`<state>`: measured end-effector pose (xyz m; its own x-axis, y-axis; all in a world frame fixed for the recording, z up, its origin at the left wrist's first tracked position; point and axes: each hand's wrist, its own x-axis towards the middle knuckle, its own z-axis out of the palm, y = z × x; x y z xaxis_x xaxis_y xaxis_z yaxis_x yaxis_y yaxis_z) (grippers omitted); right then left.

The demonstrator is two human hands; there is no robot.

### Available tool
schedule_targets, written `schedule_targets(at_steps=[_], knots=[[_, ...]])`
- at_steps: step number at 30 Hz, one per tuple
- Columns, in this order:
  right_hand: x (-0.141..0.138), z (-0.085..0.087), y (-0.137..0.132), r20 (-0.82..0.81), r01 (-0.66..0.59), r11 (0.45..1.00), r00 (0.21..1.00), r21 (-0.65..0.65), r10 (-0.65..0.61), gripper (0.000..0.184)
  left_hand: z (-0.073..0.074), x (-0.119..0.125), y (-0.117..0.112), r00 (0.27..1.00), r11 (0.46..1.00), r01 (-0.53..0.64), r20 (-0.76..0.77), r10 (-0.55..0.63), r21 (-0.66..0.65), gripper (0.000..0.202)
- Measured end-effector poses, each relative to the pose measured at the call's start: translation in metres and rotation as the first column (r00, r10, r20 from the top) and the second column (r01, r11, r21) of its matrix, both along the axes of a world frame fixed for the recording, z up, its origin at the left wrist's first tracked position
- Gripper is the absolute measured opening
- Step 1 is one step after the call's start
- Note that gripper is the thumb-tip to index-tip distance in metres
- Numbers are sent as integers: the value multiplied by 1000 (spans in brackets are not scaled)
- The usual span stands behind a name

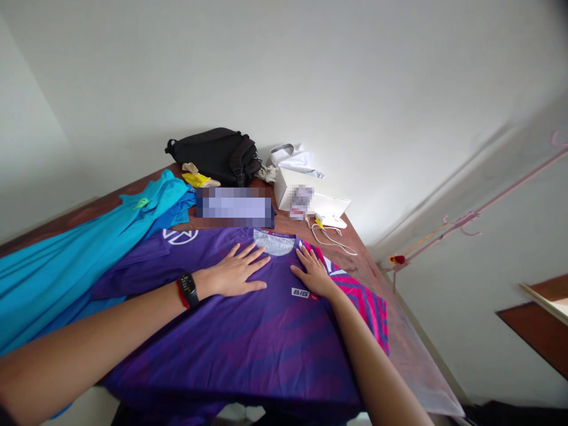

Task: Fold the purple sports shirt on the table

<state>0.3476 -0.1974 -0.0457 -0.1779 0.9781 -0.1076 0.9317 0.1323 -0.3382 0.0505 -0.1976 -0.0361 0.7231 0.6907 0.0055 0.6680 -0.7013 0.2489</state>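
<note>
A purple sports jersey (248,337) with a pink striped sleeve lies flat across the near end of a brown table (368,269). My left hand (237,273) rests palm down on its chest just below the grey collar, fingers spread; a black and red band sits on that wrist. My right hand (314,273) lies flat on the jersey beside the collar, at the shoulder near the pink sleeve, fingers stretched out. Neither hand holds anything.
A turquoise shirt (66,260) is draped along the table's left side. At the far end sit a black bag (215,152), a white box (310,198), a white cable (331,236) and a crumpled white cloth (295,157). The wall is close behind; the table's right edge drops off.
</note>
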Motion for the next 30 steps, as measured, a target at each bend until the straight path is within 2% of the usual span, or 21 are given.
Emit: schedule_targets(at_steps=[3,6,9,11,12,16,20,22,26,30], knots=[[-1,2,-2,-49,19,999,999,49,-17,77,-1,0,0,1000,1000,1,4,-1,1,80],[-7,9,-8,-211,-70,987,972,142,99,74,-4,0,1,1000,1000,-6,6,6,6,81],[-17,18,-18,-468,-212,965,845,154,261,60,-6,0,2,1000,1000,-1,10,1,17,81],[-23,21,-23,-576,-262,956,764,136,291,52,-7,0,2,1000,1000,1,6,-1,19,81],[-25,21,-25,-586,-270,953,754,137,298,51,-6,0,2,1000,1000,0,3,0,18,80],[-27,16,-24,-422,-328,931,830,161,365,58,1,1,-1,1000,1000,-13,0,13,6,79],[-20,16,-20,-247,-456,889,858,43,451,71,6,1,-2,1000,1000,-8,-17,8,-14,79],[-15,19,-19,-184,-471,882,869,-26,459,79,6,1,-2,999,1000,-6,-37,5,-22,80],[-4,16,-15,-72,-361,928,932,-92,355,88,5,1,-1,999,1000,-9,-53,8,-25,82],[2,4,-7,31,-157,987,987,-21,158,87,9,2,-3,998,1000,-19,-61,18,-19,81]])
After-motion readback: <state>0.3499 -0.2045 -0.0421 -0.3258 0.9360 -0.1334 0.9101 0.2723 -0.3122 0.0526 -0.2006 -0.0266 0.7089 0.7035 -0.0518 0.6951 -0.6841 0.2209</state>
